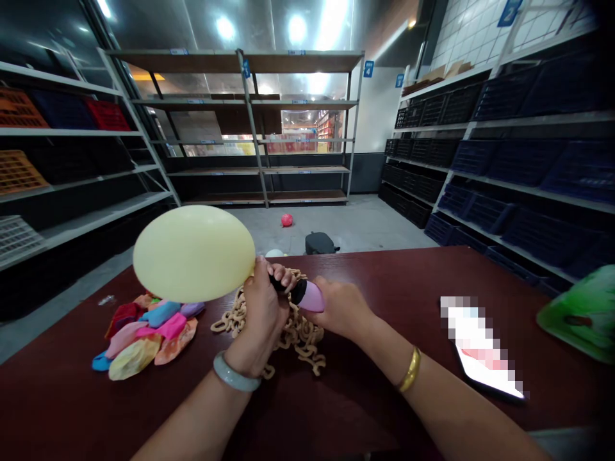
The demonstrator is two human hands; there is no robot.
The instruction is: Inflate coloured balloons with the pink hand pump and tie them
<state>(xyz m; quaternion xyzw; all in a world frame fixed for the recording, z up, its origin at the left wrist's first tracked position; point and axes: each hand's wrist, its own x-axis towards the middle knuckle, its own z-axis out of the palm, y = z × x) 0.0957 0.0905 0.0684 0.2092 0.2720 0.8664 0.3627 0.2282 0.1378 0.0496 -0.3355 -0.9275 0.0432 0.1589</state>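
Observation:
A large inflated pale yellow balloon point(195, 253) extends to the left from my left hand point(270, 291). That hand is closed around the balloon's neck and the black end of a pump. My right hand point(339, 306) is wrapped round the pump's pink-purple part point(312, 298), just right of my left hand. Beneath my hands lies a heap of tan, ring-like pieces point(302, 336), partly hidden by my left hand and wrist. Several limp balloons point(148, 330) in pink, blue, red, orange and yellow form a pile at the left.
The dark red table point(384, 397) bears a phone point(480, 349) on the right and a green bag point(583, 314) at the right edge. A pink ball point(287, 220) and a dark object point(321, 242) are on the floor beyond. Shelves point(307, 170) with crates point(516, 160) stand around.

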